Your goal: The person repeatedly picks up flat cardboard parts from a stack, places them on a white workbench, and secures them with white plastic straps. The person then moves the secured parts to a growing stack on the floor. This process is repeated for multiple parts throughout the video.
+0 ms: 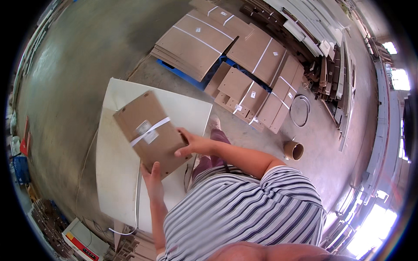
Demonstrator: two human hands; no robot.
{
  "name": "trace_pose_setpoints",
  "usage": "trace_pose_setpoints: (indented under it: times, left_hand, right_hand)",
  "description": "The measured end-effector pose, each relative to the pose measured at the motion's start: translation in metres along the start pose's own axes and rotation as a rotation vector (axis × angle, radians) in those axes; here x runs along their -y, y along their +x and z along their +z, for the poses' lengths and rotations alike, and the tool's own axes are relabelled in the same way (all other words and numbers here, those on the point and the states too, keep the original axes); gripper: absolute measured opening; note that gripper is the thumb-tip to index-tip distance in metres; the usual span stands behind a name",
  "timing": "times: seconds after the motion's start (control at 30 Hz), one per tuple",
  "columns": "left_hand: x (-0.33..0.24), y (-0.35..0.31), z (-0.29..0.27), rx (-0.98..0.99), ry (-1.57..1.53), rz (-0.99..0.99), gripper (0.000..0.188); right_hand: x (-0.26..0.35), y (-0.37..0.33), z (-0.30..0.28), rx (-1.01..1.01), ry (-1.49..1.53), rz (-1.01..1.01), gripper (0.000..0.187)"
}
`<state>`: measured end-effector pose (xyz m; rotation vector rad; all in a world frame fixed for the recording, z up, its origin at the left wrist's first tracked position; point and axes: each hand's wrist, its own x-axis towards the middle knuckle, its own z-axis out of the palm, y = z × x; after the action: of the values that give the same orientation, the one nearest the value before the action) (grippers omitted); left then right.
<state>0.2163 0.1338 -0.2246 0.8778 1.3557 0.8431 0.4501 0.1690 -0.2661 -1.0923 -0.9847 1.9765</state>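
Observation:
A flat brown rectangular panel bundle point(147, 116) with small holes near its corners lies tilted over a white table point(115, 174). Round its middle runs a white strap point(153, 127), crossing a white printed label point(143, 126). My left hand point(152, 176) grips the bundle's near edge, thumb on top and the other fingers mostly hidden. At the right edge, my right hand point(191, 142) holds on with the thumb over the top face and fingers around the side. Whether the bundle rests on the table or is lifted, I cannot tell.
Beyond the table, strapped stacks of brown panels point(196, 39) sit on blue pallets point(185, 78). To the right are a cardboard tube point(293, 150) and a coil of strap point(300, 111) on the floor. A grey-and-red machine point(85, 241) stands at lower left, near a loose white strap end point(122, 232).

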Motion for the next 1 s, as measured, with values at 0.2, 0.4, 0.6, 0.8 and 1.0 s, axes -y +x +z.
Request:
trace_pose_setpoints:
  times: [0.2, 0.4, 0.6, 0.8, 1.0]
  left_hand:
    - [0.000, 0.100, 0.062, 0.347, 0.001, 0.039, 0.066]
    - [0.083, 0.155, 0.097, -0.012, 1.166, 0.427, 0.056]
    - [0.120, 0.173, 0.107, -0.114, 1.174, 0.254, 0.051]
    - [0.108, 0.180, 0.122, -0.139, 1.163, 0.195, 0.050]
    - [0.115, 0.186, 0.121, -0.153, 1.214, 0.179, 0.053]
  right_hand:
    - [0.047, -0.033, -0.104, -0.263, 0.601, -0.066, 0.092]
    - [-0.022, -0.014, -0.284, -0.611, 0.662, -0.072, 0.073]
    - [-0.167, 0.069, -0.436, -0.875, 0.602, 0.150, 0.057]
    - [-0.233, 0.164, -0.493, -1.113, 0.671, 0.140, 0.055]
    - [-0.308, 0.210, -0.555, -1.100, 0.018, 0.486, 0.065]
